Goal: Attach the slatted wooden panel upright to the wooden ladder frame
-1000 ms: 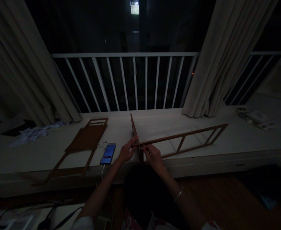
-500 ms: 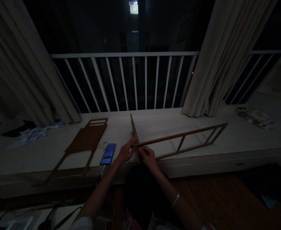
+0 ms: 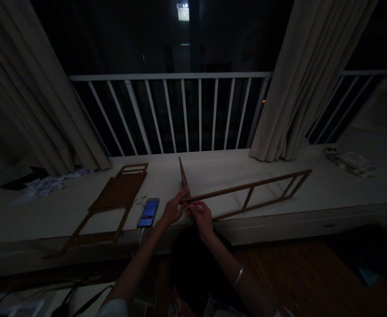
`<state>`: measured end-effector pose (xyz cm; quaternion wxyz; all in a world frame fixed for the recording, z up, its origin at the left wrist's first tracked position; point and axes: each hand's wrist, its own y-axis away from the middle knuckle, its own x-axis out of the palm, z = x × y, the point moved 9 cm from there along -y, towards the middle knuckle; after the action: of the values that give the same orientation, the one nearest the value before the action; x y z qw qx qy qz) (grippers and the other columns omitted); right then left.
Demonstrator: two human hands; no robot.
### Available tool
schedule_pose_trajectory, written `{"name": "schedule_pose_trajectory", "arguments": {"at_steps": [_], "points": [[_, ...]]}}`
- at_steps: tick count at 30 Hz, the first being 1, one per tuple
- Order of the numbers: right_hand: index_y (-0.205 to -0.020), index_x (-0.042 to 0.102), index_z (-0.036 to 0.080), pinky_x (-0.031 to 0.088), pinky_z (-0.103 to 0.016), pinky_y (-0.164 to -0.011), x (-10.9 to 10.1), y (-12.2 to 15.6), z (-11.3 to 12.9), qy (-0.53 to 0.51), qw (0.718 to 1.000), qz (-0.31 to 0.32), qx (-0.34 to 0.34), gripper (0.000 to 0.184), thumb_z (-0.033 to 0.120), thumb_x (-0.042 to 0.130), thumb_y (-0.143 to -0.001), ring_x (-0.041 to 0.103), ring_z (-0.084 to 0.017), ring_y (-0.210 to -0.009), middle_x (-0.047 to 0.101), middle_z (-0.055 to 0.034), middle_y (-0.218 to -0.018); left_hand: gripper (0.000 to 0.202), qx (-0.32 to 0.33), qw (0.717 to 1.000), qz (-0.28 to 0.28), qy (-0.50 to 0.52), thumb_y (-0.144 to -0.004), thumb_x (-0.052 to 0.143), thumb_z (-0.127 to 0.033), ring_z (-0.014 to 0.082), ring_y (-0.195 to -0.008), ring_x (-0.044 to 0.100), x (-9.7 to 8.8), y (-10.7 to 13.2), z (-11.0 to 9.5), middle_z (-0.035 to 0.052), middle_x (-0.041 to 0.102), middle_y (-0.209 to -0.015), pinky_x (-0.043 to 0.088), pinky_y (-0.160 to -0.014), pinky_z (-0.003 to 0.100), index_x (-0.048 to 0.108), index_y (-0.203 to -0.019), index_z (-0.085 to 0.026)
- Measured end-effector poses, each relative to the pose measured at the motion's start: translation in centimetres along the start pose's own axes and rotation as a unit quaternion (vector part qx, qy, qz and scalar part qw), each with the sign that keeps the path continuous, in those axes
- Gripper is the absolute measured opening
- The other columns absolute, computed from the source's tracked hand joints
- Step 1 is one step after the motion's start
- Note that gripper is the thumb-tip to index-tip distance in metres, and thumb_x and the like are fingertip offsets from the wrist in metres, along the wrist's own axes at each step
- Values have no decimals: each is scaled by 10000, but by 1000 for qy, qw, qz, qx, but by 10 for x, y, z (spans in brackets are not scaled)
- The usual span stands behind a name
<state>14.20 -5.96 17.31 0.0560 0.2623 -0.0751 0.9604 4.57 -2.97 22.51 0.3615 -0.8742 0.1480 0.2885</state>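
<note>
An upright brown wooden panel [image 3: 183,180] stands edge-on on the white ledge [image 3: 219,169], joined at its near end to a long wooden ladder-like frame [image 3: 252,193] that runs to the right. My left hand [image 3: 173,210] rests on the left side of that joint, fingers curled against the panel. My right hand [image 3: 200,215] is closed in a pinch at the joint, holding something small and pale that I cannot make out. A metal bangle [image 3: 237,275] sits on my right wrist.
A flat wooden frame piece [image 3: 114,196] lies on the ledge at the left. A lit phone [image 3: 149,212] with a cable lies beside my left hand. Crumpled paper [image 3: 44,185] is far left, a cloth bundle [image 3: 350,160] far right. White railing [image 3: 167,114] and curtains stand behind.
My right hand has slid left along the frame toward the joint and closed into a pinch there. The left hand and wooden parts have stayed put.
</note>
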Motion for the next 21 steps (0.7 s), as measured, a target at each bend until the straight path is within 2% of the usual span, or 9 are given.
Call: {"name": "schedule_pose_trajectory", "arguments": {"at_steps": [3, 7, 11, 14, 17, 21], "points": [[-879, 519, 193, 503, -316, -694, 1, 0, 10, 37, 998, -8, -45, 256, 355, 593, -695, 616, -148, -695, 647, -18, -751, 485, 0, 1000, 3, 3, -826, 390, -367, 195, -1239, 278, 1, 0, -1, 30, 304, -1357, 302, -996, 391, 290, -1288, -255], [-802, 593, 188, 488, -306, -723, 8, 0, 26, 139, 985, 20, -100, 179, 341, 541, -724, 601, -155, -754, 643, -28, -800, 488, 3, 1000, -1, 9, -829, 385, -361, 191, -1240, 277, 0, 1, -3, 32, 301, -1359, 302, -996, 390, 278, -1294, -252], [-876, 618, 199, 465, -310, -775, 12, 4, 38, 215, 966, 48, -135, 201, 313, 526, -738, 592, -160, -815, 644, -29, -866, 491, -1, 1000, -5, 8, -824, 394, -372, 192, -1235, 287, 1, 0, -3, 31, 316, -1351, 300, -998, 388, 288, -1289, -258], [-929, 608, 204, 476, -295, -751, 13, 4, 40, 253, 953, 67, -154, 221, 298, 518, -750, 596, -155, -803, 642, -29, -888, 488, -1, 1000, -9, 6, -826, 393, -369, 189, -1237, 282, 1, -1, -2, 29, 315, -1351, 291, -1003, 388, 286, -1290, -259], [-956, 599, 215, 478, -288, -738, 12, 3, 43, 317, 926, 71, -195, 221, 281, 513, -764, 596, -150, -787, 643, -26, -889, 486, 4, 1000, -8, 5, -830, 385, -365, 187, -1241, 275, 1, -1, -2, 27, 302, -1358, 289, -1004, 387, 282, -1292, -255], [-948, 601, 215, 453, -295, -782, 19, 4, 52, 389, 873, 99, -277, 198, 263, 504, -783, 587, -157, -830, 642, -36, -913, 500, 14, 1000, 2, 5, -824, 392, -371, 191, -1241, 273, 1, -1, -3, 28, 288, -1365, 285, -1007, 390, 276, -1295, -252]]}}
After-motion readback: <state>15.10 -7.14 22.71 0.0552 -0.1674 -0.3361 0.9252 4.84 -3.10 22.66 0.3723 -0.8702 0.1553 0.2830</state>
